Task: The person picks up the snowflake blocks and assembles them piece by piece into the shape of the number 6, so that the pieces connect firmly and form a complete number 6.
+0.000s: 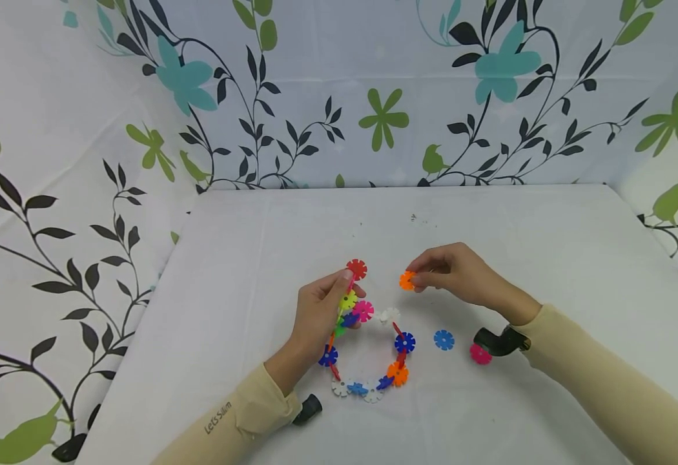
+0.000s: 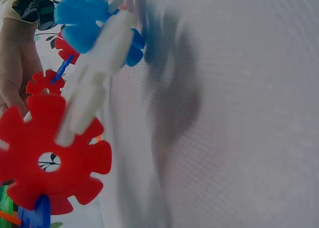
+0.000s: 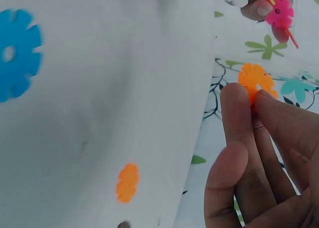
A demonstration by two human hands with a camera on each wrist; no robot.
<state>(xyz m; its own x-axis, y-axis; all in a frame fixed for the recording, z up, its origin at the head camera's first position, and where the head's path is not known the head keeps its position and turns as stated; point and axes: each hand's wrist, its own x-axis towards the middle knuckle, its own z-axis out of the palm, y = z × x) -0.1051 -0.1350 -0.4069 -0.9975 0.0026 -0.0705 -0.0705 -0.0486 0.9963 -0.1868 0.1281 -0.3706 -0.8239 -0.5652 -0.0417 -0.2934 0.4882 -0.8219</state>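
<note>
A chain of interlocked, notched plastic flower discs [image 1: 398, 373] in several colours curves round in a loop on the white table. My left hand [image 1: 319, 309] grips its left side near the upper end, thumb on a pink disc just below a red disc [image 1: 357, 269]. Close up in the left wrist view are a large red disc [image 2: 75, 161], a white one and a blue one [image 2: 82, 24] of the chain. Between thumb and fingertip my right hand [image 1: 461, 274] pinches a loose orange disc [image 3: 256, 79], held to the right of the red end disc.
On the table right of the loop lie a loose light-blue disc [image 1: 444, 340] and a pink disc [image 1: 481, 354], partly behind the right wrist's black camera mount [image 1: 500, 340]. Another orange disc [image 3: 128, 183] lies on the table in the right wrist view. A leaf-patterned cloth [image 1: 316, 97] hangs behind.
</note>
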